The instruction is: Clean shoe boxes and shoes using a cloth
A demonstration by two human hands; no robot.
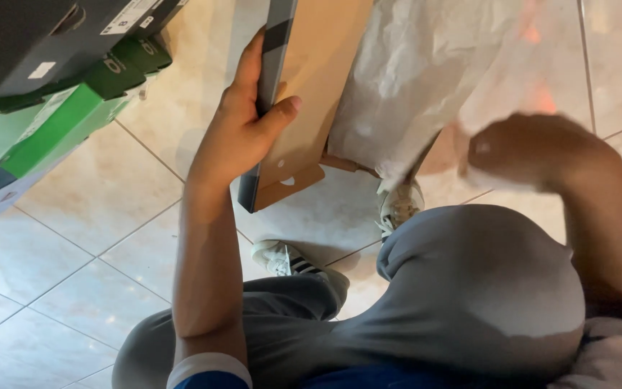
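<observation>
left hand (242, 126) on cardboard shoebox (311, 79), right hand (520, 151) in tissue paper (419, 72) (blurred)

The open shoe box (311, 79) is held up between the two hands, above the floor (73, 245). The left hand (242, 126) grips the box's left edge, thumb lying across its inner face. Wrapping paper (412, 72) lies in the box and hangs out to the right of that hand, reaching the right hand (520, 151), which touches it. A stack of shoe boxes (44, 79) stands well left of the left hand. Below both hands are the person's knees and two shoes (282, 258) on the floor.
</observation>
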